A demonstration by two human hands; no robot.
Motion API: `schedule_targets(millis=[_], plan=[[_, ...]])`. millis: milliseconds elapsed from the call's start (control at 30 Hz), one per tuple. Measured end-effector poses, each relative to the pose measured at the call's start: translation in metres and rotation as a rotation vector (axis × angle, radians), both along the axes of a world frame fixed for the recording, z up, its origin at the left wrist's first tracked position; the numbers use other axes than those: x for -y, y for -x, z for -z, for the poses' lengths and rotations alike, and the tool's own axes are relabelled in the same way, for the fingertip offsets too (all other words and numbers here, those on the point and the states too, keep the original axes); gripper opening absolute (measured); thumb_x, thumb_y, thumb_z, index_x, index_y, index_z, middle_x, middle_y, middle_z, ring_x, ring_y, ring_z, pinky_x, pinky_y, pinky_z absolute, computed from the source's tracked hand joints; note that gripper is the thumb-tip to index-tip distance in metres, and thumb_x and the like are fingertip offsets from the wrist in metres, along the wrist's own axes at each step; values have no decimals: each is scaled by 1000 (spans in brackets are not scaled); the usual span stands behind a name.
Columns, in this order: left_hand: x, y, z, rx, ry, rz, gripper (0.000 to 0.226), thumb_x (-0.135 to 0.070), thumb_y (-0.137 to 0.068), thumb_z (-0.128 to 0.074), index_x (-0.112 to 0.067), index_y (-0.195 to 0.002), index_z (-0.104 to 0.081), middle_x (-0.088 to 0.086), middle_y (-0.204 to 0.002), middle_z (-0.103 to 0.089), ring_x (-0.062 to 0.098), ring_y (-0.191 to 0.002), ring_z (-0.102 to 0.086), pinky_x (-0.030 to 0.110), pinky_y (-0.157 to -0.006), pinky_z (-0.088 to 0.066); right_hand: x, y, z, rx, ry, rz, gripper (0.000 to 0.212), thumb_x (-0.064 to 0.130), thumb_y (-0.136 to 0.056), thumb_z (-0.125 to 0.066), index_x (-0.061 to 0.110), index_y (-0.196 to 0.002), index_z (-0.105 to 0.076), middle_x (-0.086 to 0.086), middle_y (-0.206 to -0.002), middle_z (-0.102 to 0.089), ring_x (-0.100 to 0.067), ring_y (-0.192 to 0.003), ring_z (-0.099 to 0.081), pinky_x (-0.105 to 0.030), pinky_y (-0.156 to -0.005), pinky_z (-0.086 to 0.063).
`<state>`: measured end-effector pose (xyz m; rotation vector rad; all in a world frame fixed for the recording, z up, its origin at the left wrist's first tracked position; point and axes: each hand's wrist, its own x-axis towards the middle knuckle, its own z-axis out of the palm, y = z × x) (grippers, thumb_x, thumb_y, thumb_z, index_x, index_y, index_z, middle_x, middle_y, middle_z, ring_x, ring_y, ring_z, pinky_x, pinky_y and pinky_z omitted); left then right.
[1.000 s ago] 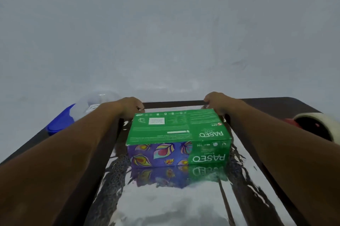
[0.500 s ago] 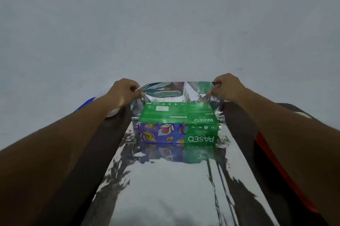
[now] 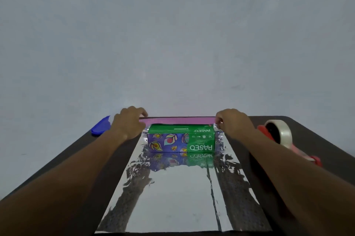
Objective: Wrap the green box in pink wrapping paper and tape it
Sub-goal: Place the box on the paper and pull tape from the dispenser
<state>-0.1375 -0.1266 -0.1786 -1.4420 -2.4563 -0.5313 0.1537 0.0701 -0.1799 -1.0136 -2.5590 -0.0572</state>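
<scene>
The green box [image 3: 182, 131], a tissue box with a purple patterned front, lies on a sheet of wrapping paper [image 3: 184, 197] whose shiny silver inner side faces up. The paper's far edge is folded over the box's back, showing its pink side [image 3: 176, 120]. My left hand [image 3: 128, 122] grips the pink edge at the box's far left corner. My right hand [image 3: 232, 122] pinches the same edge at the far right corner.
A dark table [image 3: 326, 139] holds everything. A red tape dispenser with a roll of clear tape [image 3: 280, 134] sits to the right of my right arm. A blue lid-like object [image 3: 100, 127] lies at the table's far left edge. A plain wall stands behind.
Both hands lifted the paper's far edge up behind the box, then brought it down toward the box top, so its pink side now shows. The view has also pulled back.
</scene>
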Motion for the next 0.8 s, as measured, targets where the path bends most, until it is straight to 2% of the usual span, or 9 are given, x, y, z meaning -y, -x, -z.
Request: schedule_targets(millis=[100,200,267,333,467,533,600,667,800], plan=[[-12,-24,-10,57,-28,141,49,-35,-90,-66,-34,-138,-54,-1,-145,-52,24,-135,-42,45,-112,-32,3,2,5,8,-56,11,18,13,-91,-62,30,-89,-68,9,-94,-69,-17,-93,-62,-31,-76,-45],[-26,-45,-10,25,158,252,59,-57,-87,-58,-37,-142,-52,-7,-152,-48,19,-142,-37,45,-119,-23,6,4,9,28,-62,38,22,11,-91,-60,30,-94,-70,7,-100,-69,-19,-98,-60,-33,-80,-45],[-32,-48,-5,0,224,281,46,-61,-90,-56,-38,-129,-63,-11,-135,-61,15,-126,-52,42,-112,-35,7,4,11,50,-53,49,24,9,-91,-59,30,-98,-69,6,-103,-68,-19,-101,-59,-33,-82,-44],[-33,-47,1,75,178,330,33,-55,-94,-59,-35,-118,-69,-12,-115,-68,11,-106,-60,36,-98,-47,9,3,10,57,-34,45,25,10,-91,-58,30,-102,-69,4,-106,-67,-20,-105,-57,-34,-86,-43],[-31,-43,6,136,110,377,29,-50,-96,-61,-31,-114,-72,-13,-104,-67,9,-97,-61,27,-85,-48,7,-3,-1,110,-120,145,20,26,-91,-57,25,-109,-64,0,-109,-63,-24,-109,-54,-40,-93,-39],[-31,-43,8,144,91,381,29,-51,-95,-62,-31,-113,-72,-14,-103,-67,9,-96,-61,26,-81,-46,6,-11,-14,166,-145,263,32,37,-90,-57,21,-117,-60,-4,-115,-60,-28,-114,-51,-45,-98,-37],[-31,-42,10,146,79,382,28,-53,-95,-61,-33,-112,-71,-14,-102,-66,9,-94,-61,25,-77,-44,5,-23,-32,264,-60,401,49,48,-83,-66,21,-122,-56,-6,-122,-58,-32,-121,-50,-53,-103,-36],[-30,-40,13,153,73,380,28,-54,-95,-61,-33,-112,-70,-13,-102,-67,10,-94,-61,26,-76,-46,3,-39,-55,321,119,497,66,57,-71,-79,23,-122,-56,-6,-127,-59,-35,-123,-53,-56,-104,-40],[-29,-41,16,142,55,369,29,-54,-95,-60,-34,-113,-70,-12,-104,-67,12,-95,-62,31,-84,-51,3,-66,-80,492,343,514,71,59,-71,-82,13,-123,-64,-3,-124,-62,-32,-117,-58,-39,-96,-46]])
